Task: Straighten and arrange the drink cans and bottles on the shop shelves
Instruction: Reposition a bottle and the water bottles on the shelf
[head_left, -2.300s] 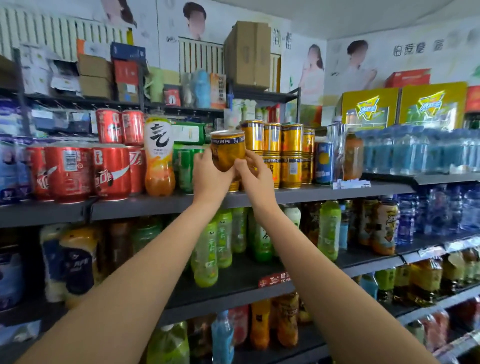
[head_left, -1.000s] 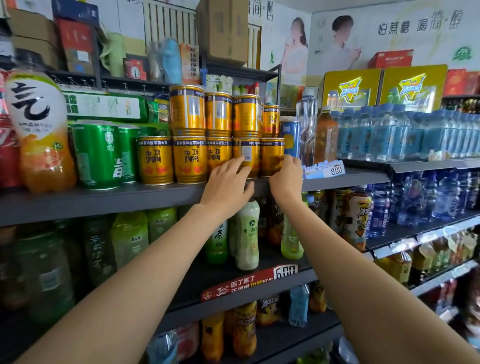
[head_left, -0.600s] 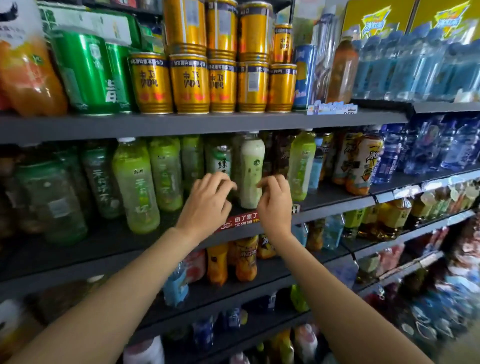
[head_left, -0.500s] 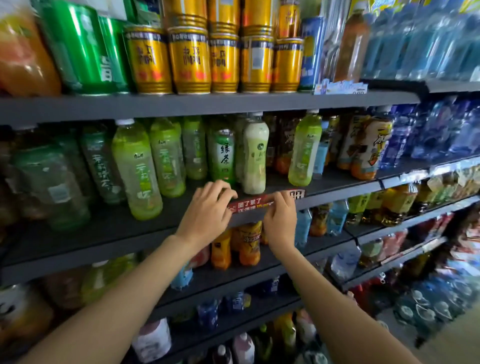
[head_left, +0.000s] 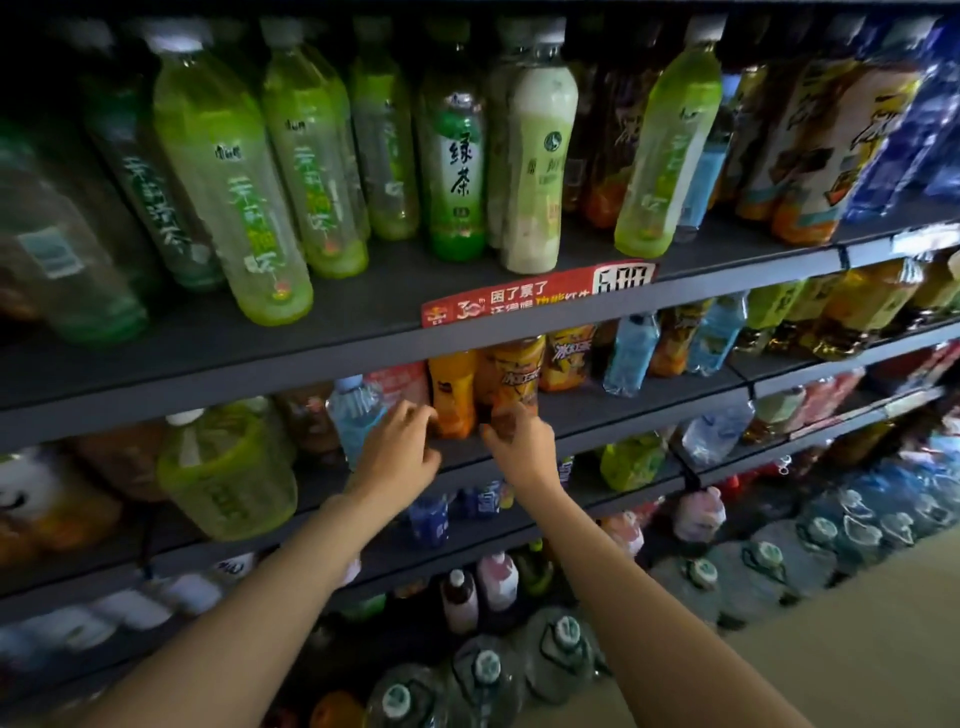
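Orange bottles on the lower shelf, mid-tidy.
Right hand (head_left: 519, 447) gripping an orange bottle (head_left: 514, 379); left hand (head_left: 400, 447) loosely curled beside it, holding nothing. Green bottles (head_left: 311, 171) above stand ragged; likely plenty left.

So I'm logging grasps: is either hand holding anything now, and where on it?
The right hand grips the base of an orange bottle. The left hand reaches beside it with loosely curled fingers, holding nothing.
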